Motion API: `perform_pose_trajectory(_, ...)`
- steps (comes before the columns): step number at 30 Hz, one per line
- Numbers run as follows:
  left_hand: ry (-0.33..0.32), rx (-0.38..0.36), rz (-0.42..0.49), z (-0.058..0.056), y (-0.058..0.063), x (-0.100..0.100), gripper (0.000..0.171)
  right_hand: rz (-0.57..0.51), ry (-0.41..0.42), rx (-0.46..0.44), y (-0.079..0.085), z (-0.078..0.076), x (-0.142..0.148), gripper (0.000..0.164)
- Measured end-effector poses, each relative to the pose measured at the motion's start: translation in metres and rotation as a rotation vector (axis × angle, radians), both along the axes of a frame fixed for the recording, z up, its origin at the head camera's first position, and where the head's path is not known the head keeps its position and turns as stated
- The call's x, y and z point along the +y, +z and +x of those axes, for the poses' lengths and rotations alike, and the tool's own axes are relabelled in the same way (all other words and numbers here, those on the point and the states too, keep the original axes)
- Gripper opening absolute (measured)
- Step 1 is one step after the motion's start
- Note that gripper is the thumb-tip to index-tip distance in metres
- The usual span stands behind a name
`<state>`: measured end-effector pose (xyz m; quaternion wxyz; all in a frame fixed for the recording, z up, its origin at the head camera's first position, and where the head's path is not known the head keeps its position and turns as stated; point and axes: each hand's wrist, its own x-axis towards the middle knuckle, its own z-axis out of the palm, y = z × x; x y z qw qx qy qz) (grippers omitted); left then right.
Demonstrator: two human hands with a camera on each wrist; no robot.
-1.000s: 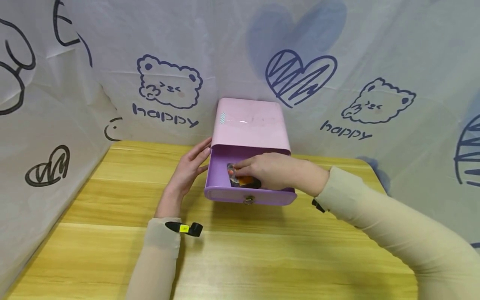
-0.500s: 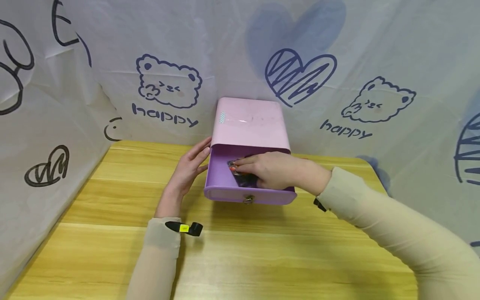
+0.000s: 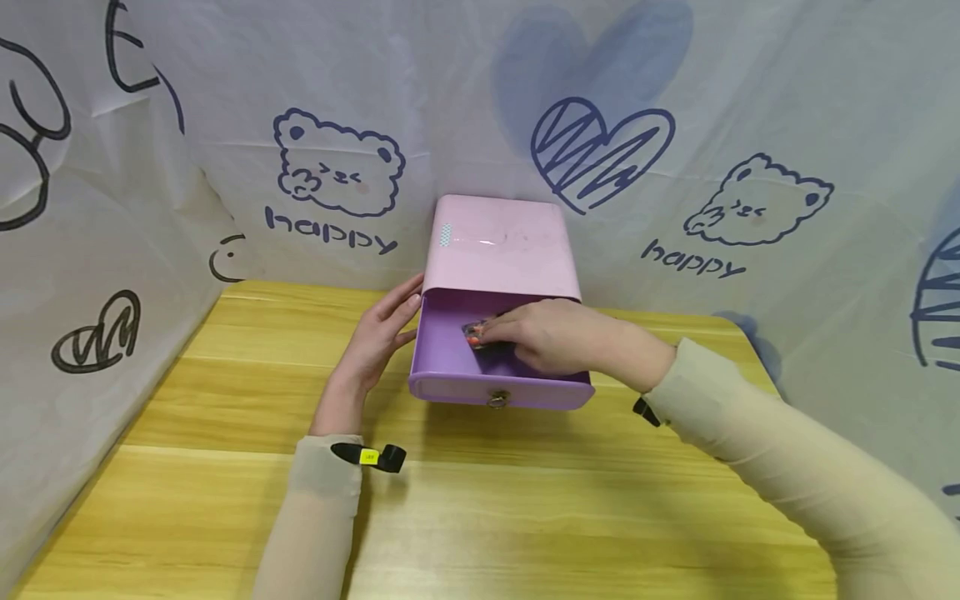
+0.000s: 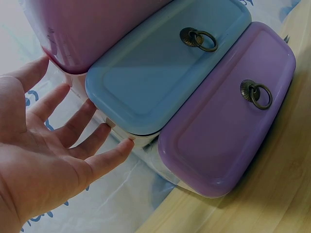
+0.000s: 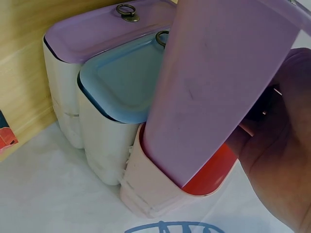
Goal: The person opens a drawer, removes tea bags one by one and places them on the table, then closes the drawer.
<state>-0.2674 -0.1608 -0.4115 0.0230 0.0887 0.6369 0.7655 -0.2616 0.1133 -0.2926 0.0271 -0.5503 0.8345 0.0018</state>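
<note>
A small three-drawer cabinet with a pink top (image 3: 498, 242) stands against the back cloth, its purple top drawer (image 3: 442, 346) pulled out. Inside the drawer my right hand (image 3: 551, 333) pinches a small dark, shiny packet with orange spots (image 3: 473, 335), mostly covered by the fingers. From the right wrist the packet is only a dark edge (image 5: 262, 104) behind the drawer wall (image 5: 209, 87). My left hand (image 3: 378, 333) has its fingers spread and fairly straight, fingertips at the cabinet's left side; the left wrist view shows this hand (image 4: 63, 141) beside the drawers.
Below the open drawer are a blue drawer (image 4: 155, 73) and a lower purple drawer (image 4: 218, 116), both pushed in, with ring pulls. White cloth with drawings (image 3: 337, 67) hangs behind the wooden table (image 3: 525, 500). A red and dark item (image 5: 7, 137) lies at the right wrist view's left edge.
The packet lay flatter, with its orange and yellow print showing; it has tilted and gathered under my right fingers, which shifted slightly right. My left hand and the cabinet stayed put.
</note>
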Motion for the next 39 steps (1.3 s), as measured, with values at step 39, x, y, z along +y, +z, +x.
perform_pose_trajectory(39,0.013,-0.011,-0.006,0.000,0.001,0.001,0.055,-0.339,-0.060,0.044,-0.003,0.011,0.045,0.036)
